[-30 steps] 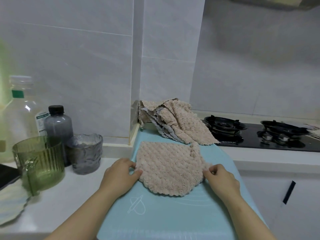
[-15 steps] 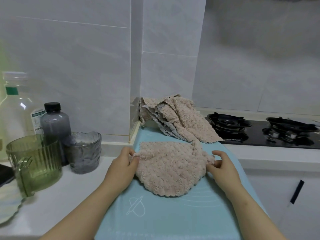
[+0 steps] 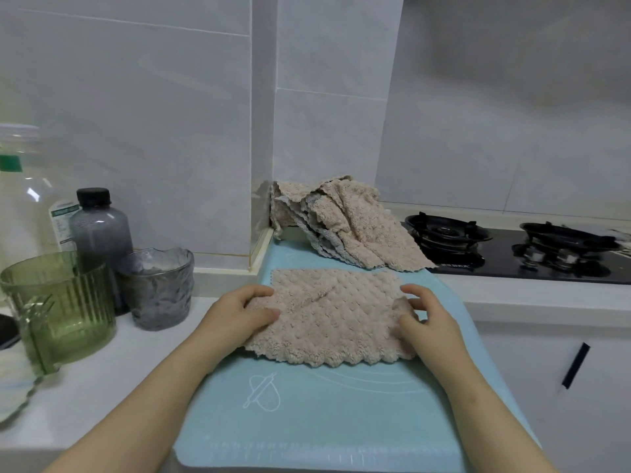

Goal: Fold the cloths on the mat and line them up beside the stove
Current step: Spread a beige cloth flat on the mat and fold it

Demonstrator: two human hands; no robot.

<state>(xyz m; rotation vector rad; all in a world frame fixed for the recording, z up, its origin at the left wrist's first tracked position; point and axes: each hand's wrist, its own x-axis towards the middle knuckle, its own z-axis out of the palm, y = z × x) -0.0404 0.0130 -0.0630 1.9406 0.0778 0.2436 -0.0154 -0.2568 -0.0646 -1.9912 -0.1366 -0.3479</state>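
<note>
Two hands work one cloth (image 3: 331, 315). The left hand (image 3: 235, 315) pinches its left edge, thumb on top and fingers curled at the border. The right hand (image 3: 430, 322) grips the right edge with curled fingers. That single beige, waffle-textured cloth lies spread across the middle of the pale blue mat (image 3: 307, 428), with its scalloped hem toward the person.

One pile of cloths (image 3: 351, 230) sits at the mat's far end against the wall corner, its lower corner reaching the left edge of the stove (image 3: 505, 264). Several layered hems show, perhaps four or five, though the folds hide the true count. Two burners stand on the black stove.

Left of the mat, the white counter (image 3: 102, 387) carries two bottles and two cups: a dark bottle (image 3: 100, 230), a clear bottle (image 3: 20, 192) with a green band, a green ribbed cup (image 3: 58, 302) and a grey glass (image 3: 157, 288).

The label on the clear bottle and the small white lettering on the stove's front edge are too blurred to read. The mat bears one white rolling-pin outline (image 3: 261, 392) and curved guide lines.
</note>
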